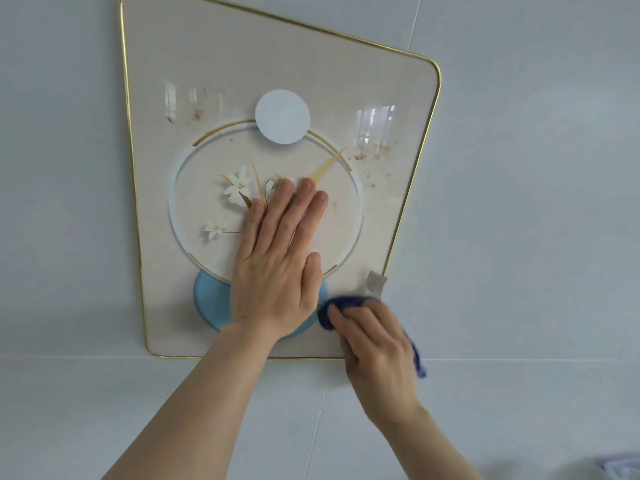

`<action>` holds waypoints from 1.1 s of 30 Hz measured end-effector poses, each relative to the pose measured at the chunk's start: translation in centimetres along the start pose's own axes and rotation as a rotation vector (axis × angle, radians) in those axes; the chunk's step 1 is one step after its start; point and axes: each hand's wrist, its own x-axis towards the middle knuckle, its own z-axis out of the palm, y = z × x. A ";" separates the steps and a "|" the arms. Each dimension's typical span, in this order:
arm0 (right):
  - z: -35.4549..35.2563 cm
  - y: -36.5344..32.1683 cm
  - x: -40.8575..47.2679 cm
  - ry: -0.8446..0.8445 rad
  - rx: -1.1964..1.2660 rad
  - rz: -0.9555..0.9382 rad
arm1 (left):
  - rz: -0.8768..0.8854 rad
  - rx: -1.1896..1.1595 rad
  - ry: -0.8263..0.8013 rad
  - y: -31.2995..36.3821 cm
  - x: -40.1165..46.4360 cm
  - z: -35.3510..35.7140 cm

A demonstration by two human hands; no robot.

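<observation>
A framed picture (214, 74) with a thin gold rim hangs on a pale tiled wall; it shows white flowers, a ring, a pale disc and a blue vase. My left hand (277, 265) lies flat against its middle, fingers straight and pressing the glossy surface. My right hand (377, 351) grips a dark blue cloth (337, 304) against the picture's lower right corner. Brownish smudges (367, 155) show on the upper right of the picture and fainter ones on the upper left.
A small piece of tape or a tab (375, 282) sticks at the picture's lower right edge. Grey-white wall tiles (536, 202) surround the frame, with grout lines below. A blurred pale object (620, 467) sits at the bottom right corner.
</observation>
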 end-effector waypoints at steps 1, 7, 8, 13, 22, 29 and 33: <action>0.3 0.0 -1.5 -0.056 -0.024 0.002 | 0.002 -0.002 -0.006 0.0 0.0 0.0; 0.4 0.2 -3.5 -0.214 -0.083 0.041 | 0.001 -0.018 -0.036 -0.1 0.0 -0.4; 0.0 0.1 -3.9 -0.254 -0.099 0.047 | -0.001 -0.025 -0.041 0.0 0.0 -0.6; -2.8 0.5 -4.1 -0.276 -0.097 0.226 | -0.018 -0.035 -0.067 0.3 0.1 -1.2; -6.3 -1.8 7.8 0.225 0.237 0.321 | -0.009 -0.059 -0.054 0.1 0.2 -1.9; -3.1 -2.6 13.1 0.205 -0.016 0.041 | -0.005 -0.004 -0.075 -0.7 0.0 -1.6; -2.6 -2.1 13.3 0.155 -0.135 -0.069 | 0.004 0.054 -0.088 -0.8 0.0 -1.5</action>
